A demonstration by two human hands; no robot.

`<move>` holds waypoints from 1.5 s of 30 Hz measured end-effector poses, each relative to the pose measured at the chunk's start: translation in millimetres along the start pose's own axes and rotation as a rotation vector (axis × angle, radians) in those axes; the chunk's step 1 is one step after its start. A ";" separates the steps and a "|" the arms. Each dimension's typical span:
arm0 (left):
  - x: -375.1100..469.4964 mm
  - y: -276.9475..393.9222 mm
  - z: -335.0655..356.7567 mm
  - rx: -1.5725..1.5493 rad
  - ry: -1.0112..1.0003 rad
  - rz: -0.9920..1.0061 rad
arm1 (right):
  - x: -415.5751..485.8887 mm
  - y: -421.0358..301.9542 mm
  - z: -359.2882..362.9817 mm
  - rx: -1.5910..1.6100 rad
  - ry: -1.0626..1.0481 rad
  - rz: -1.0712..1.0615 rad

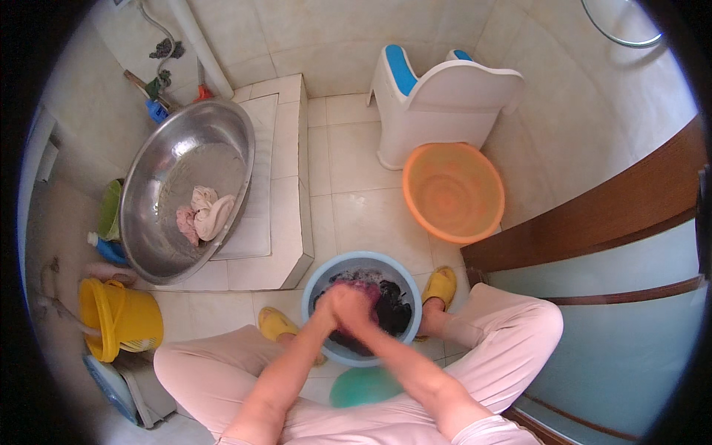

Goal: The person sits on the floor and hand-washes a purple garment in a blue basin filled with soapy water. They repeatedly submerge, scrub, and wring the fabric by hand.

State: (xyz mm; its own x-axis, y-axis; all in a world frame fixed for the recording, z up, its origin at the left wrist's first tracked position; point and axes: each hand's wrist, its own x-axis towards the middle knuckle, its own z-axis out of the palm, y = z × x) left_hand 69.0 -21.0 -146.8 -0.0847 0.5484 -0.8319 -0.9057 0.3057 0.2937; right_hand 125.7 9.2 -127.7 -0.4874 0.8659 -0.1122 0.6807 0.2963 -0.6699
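Note:
A light-blue plastic basin point(414, 278) stands on the floor between my feet. Dark wet cloth point(394, 312) lies in it, with some suds or water around it. My left hand point(332, 303) and my right hand point(355, 306) are pressed together over the basin, both blurred. They grip a magenta cloth point(367, 290), part of which shows beyond my fingers. How much of it lies between the palms is hidden.
A large steel basin point(172, 161) with pale pink cloths point(207, 214) rests on a tiled step point(286, 222). An orange basin point(453, 192) sits by a white plastic stool point(445, 111). A yellow bucket point(136, 325) stands left; a green object point(364, 386) lies beneath me. A framed door point(601, 222) borders the right.

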 end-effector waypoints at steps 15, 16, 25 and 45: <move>-67.5 90.7 12.5 1.200 -0.169 0.467 | 82.9 55.8 -107.4 0.603 -0.371 0.142; -64.5 83.5 -3.3 1.274 -0.053 0.569 | 83.3 42.4 -109.4 0.622 -0.438 0.125; -74.2 71.7 35.9 1.380 -0.076 0.596 | 76.7 -25.9 -160.7 0.463 -0.847 -0.171; -115.3 111.0 72.9 0.669 -0.113 0.308 | 57.7 91.1 -117.1 1.204 -0.592 0.400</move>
State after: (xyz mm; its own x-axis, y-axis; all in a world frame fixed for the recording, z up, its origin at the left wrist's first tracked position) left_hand 8.6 6.5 16.1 -0.2178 0.7518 -0.6223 -0.3980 0.5138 0.7600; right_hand 223.6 133.3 -109.3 -0.7353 0.4226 -0.5298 0.0927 -0.7116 -0.6964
